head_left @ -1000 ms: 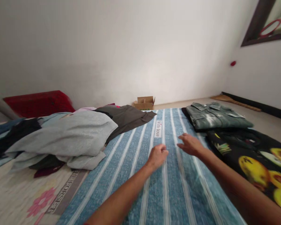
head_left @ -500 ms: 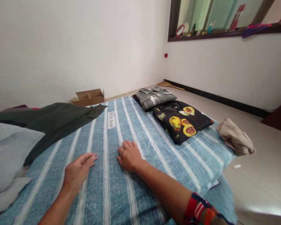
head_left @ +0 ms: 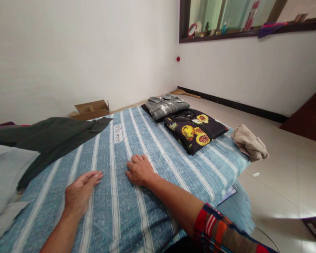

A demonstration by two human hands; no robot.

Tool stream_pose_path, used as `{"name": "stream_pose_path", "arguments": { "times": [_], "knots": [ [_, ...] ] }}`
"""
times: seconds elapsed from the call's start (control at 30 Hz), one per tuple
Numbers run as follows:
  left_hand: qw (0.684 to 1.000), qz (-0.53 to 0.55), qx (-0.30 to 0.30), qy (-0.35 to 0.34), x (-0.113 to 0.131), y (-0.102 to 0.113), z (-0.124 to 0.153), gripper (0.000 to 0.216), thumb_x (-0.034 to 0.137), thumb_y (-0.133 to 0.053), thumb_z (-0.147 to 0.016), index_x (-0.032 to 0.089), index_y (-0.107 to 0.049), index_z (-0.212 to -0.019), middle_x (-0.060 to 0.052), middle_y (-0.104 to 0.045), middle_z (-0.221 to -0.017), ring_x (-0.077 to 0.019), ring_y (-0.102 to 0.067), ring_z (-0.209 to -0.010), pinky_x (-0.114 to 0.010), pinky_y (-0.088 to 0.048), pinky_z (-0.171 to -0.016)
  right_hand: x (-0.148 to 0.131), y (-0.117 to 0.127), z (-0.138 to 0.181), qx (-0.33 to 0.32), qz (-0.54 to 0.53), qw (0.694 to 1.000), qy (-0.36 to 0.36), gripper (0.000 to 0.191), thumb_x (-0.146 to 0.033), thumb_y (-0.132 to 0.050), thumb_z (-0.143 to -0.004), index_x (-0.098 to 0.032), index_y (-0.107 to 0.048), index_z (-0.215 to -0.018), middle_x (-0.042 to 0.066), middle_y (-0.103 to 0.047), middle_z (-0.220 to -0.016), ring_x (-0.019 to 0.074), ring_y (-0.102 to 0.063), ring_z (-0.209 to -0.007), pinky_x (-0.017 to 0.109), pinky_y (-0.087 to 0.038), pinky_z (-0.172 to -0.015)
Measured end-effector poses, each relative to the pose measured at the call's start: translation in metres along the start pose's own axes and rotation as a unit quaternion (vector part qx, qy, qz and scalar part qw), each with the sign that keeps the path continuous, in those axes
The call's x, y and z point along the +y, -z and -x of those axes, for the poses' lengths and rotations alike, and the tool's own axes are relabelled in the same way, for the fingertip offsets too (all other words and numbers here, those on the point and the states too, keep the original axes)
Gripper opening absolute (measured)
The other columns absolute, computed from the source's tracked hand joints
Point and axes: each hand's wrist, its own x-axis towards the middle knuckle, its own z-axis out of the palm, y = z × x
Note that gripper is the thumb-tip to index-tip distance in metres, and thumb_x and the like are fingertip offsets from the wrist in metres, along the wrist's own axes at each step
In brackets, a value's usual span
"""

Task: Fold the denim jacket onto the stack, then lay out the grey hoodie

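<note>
My left hand (head_left: 80,192) lies flat, fingers out, on a blue striped cloth (head_left: 152,168) spread over the bed. My right hand (head_left: 139,170) rests palm down on the same cloth a little to the right, its fingers slightly curled, holding nothing. A white "With love" label (head_left: 117,133) sits further up the cloth. Beyond the right hand lie a folded black shirt with a fruit print (head_left: 195,130) and a folded grey shirt (head_left: 165,105).
A dark grey garment (head_left: 52,137) and a pale blue one (head_left: 5,172) are heaped at the left. A beige cloth (head_left: 249,143) hangs off the bed's right corner. A cardboard box (head_left: 91,109) stands by the wall. Tiled floor (head_left: 287,168) lies to the right.
My view has swung right, away from the clothes heap. Both hands have come down from just above the cloth to rest flat on it, nearer to me.
</note>
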Motion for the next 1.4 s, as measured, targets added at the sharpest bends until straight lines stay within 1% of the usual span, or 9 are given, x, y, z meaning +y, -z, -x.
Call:
{"name": "stream_pose_path", "arguments": {
  "times": [0.17,0.4,0.53,0.7,0.87,1.03,1.13,1.27,1.4],
  "knots": [
    [1.000,0.011,-0.005,0.002,-0.001,0.001,0.003,0.006,0.027,-0.063,-0.068,0.026,-0.065,-0.074,0.010,-0.072,-0.071,-0.0168,-0.068,-0.086,-0.033,-0.053,-0.089,0.000,-0.001,0.001,0.000,-0.005,1.000,0.000,0.032,-0.041,-0.043,-0.093,-0.016,-0.059,-0.105,0.011,-0.057,-0.113,0.0250,-0.042,-0.115,0.043,-0.031,-0.099],
    [0.999,0.045,-0.023,-0.014,-0.010,0.005,0.002,0.025,0.033,-0.068,-0.061,0.019,-0.066,-0.080,-0.003,-0.072,-0.081,-0.0250,-0.067,-0.089,-0.039,-0.051,-0.091,-0.001,-0.001,0.002,-0.005,-0.005,1.000,-0.005,0.030,-0.039,-0.045,-0.093,-0.015,-0.059,-0.105,0.011,-0.056,-0.111,0.0246,-0.043,-0.113,0.041,-0.031,-0.099],
    [0.999,0.048,-0.023,-0.010,-0.014,0.006,0.000,0.031,0.037,-0.069,-0.058,0.018,-0.066,-0.082,-0.004,-0.071,-0.081,-0.0250,-0.066,-0.086,-0.039,-0.050,-0.088,-0.002,-0.001,0.003,-0.006,-0.001,1.000,-0.010,0.029,-0.039,-0.045,-0.093,-0.017,-0.059,-0.104,0.010,-0.056,-0.111,0.0239,-0.043,-0.113,0.040,-0.030,-0.099],
    [0.998,0.063,-0.032,-0.003,-0.015,0.009,0.003,0.034,0.040,-0.069,-0.058,0.016,-0.066,-0.082,-0.005,-0.071,-0.080,-0.0233,-0.067,-0.084,-0.034,-0.051,-0.080,-0.004,-0.003,0.006,-0.005,-0.003,1.000,-0.013,0.026,-0.039,-0.048,-0.091,-0.019,-0.059,-0.102,0.008,-0.057,-0.110,0.0235,-0.044,-0.114,0.038,-0.031,-0.099],
    [0.995,0.094,-0.039,0.005,-0.016,0.013,0.014,0.034,0.040,-0.068,-0.059,0.014,-0.066,-0.081,-0.007,-0.072,-0.080,-0.0213,-0.067,-0.079,-0.029,-0.050,-0.069,-0.007,-0.009,0.012,-0.001,-0.025,1.000,-0.003,0.021,-0.033,-0.051,-0.091,-0.019,-0.061,-0.103,0.010,-0.058,-0.116,0.0249,-0.044,-0.120,0.040,-0.031,-0.102],
    [0.991,0.131,-0.033,0.013,-0.022,0.014,0.025,0.029,0.037,-0.065,-0.062,0.013,-0.066,-0.078,-0.008,-0.072,-0.078,-0.0190,-0.067,-0.073,-0.027,-0.049,-0.063,-0.004,-0.021,0.021,-0.002,-0.025,1.000,0.006,0.027,-0.028,-0.047,-0.092,-0.016,-0.062,-0.111,0.013,-0.056,-0.126,0.0290,-0.043,-0.126,0.043,-0.031,-0.104],
    [0.987,0.160,-0.024,0.026,-0.027,0.014,0.029,0.025,0.034,-0.063,-0.064,0.013,-0.065,-0.077,-0.009,-0.071,-0.078,-0.0174,-0.066,-0.068,-0.025,-0.048,-0.059,0.002,-0.034,0.026,0.014,0.002,1.000,0.018,0.034,-0.031,-0.045,-0.092,-0.015,-0.061,-0.118,0.014,-0.055,-0.130,0.0299,-0.045,-0.126,0.043,-0.033,-0.104],
    [0.977,0.204,0.009,0.053,-0.031,0.020,0.031,0.024,0.033,-0.063,-0.066,0.012,-0.064,-0.078,-0.010,-0.070,-0.077,-0.0172,-0.066,-0.064,-0.024,-0.048,-0.054,0.012,-0.049,0.030,0.035,0.026,0.998,0.042,0.038,-0.036,-0.043,-0.092,-0.015,-0.063,-0.117,0.014,-0.057,-0.130,0.0297,-0.048,-0.124,0.045,-0.037,-0.103],
    [0.964,0.233,0.110,0.063,-0.033,0.040,0.024,0.022,0.030,-0.065,-0.067,0.013,-0.062,-0.082,-0.009,-0.070,-0.078,-0.0175,-0.067,-0.065,-0.023,-0.048,-0.052,0.020,-0.058,0.032,0.048,0.036,0.997,0.053,0.042,-0.039,-0.040,-0.092,-0.016,-0.064,-0.117,0.013,-0.058,-0.129,0.0296,-0.050,-0.122,0.046,-0.039,-0.102]
  ]
}}
